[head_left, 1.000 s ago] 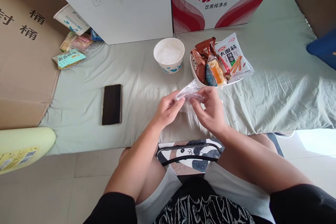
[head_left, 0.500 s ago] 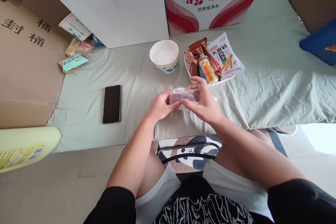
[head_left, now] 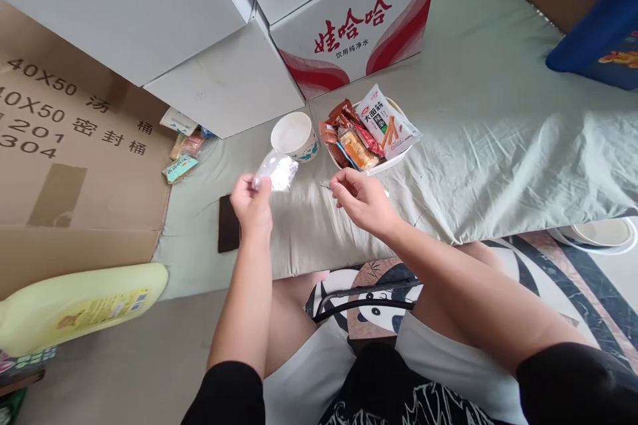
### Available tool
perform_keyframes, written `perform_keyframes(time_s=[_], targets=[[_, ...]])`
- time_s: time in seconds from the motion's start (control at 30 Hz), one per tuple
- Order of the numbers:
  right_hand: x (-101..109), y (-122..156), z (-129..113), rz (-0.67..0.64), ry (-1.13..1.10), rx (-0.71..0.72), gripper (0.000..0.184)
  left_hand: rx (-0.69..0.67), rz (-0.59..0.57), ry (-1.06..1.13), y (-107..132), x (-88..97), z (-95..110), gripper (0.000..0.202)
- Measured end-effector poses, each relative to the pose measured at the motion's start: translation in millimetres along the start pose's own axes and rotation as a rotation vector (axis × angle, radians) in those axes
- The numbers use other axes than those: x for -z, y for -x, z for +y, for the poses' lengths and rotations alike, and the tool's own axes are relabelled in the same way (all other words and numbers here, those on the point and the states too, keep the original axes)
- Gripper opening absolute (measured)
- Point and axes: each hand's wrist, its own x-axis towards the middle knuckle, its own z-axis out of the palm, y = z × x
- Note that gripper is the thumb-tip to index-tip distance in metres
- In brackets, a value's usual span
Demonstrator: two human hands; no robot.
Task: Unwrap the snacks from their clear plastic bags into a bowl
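My left hand (head_left: 252,204) is closed on a small clear plastic packet (head_left: 280,172), held up in front of the white paper bowl (head_left: 293,136) with blue print. Apart from it, my right hand (head_left: 361,199) has its thumb and fingertips pinched together; a thin sliver seems to stick out, but I cannot make out what it is. Just beyond that hand, a white tray (head_left: 393,161) carries several snacks. Among them are a white snack bag (head_left: 386,123), brown packets (head_left: 343,113) and a wrapped cake-like piece (head_left: 359,151).
Partly behind my left hand lies a black phone (head_left: 229,229). White boxes (head_left: 229,73) and a red-and-white carton (head_left: 353,33) stand at the back. A brown cardboard box (head_left: 84,166) and a yellow bottle (head_left: 84,305) are on the left; a blue object (head_left: 598,46) is at far right.
My hands have moved apart from their shared hold on the clear packet. The left one has carried it left and up towards the bowl. The view has also shifted and turned.
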Motion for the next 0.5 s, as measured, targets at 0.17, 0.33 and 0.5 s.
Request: perform_keyframes(time_s=[0.17,0.33,0.5], targets=[[7.5,-1.3,-3.1,0.004,-0.016,0.019,0.020,-0.419,-0.021,-0.650,-62.9,-38.2,32.4,0.015],[14.8,-2.3,-8.9,0.021,-0.013,0.027,0.017,-0.132,-0.704,-1.132,-98.9,-89.2,32.0,0.016],[33.0,-0.4,-13.5,0.075,0.112,0.114,0.015,-0.010,-0.867,-1.160,-104.6,-100.7,22.8,0.042]])
